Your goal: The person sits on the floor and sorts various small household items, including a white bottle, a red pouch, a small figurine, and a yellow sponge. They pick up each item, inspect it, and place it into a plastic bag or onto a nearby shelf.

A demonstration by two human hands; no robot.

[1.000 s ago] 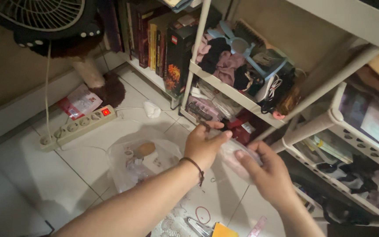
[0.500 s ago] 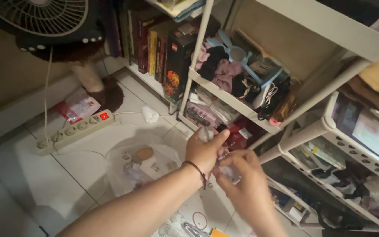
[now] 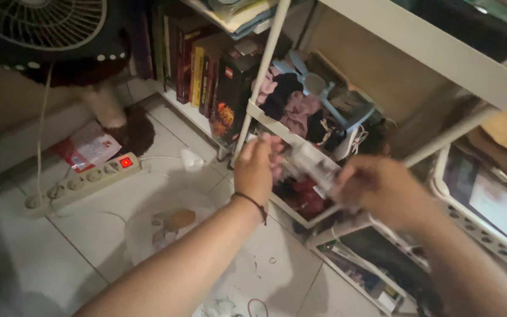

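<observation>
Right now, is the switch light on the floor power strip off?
No, the switch on the white power strip glows red at the end nearest the left hand.

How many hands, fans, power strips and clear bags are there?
Hands: 2, left hand and right hand
Fans: 1, fan
Power strips: 1, power strip
Clear bags: 2, held bag, floor bag
Total: 6

Both arms reach forward, the left hand (image 3: 255,170) and right hand (image 3: 377,188) raised, fingers curled, motion-blurred.
</observation>
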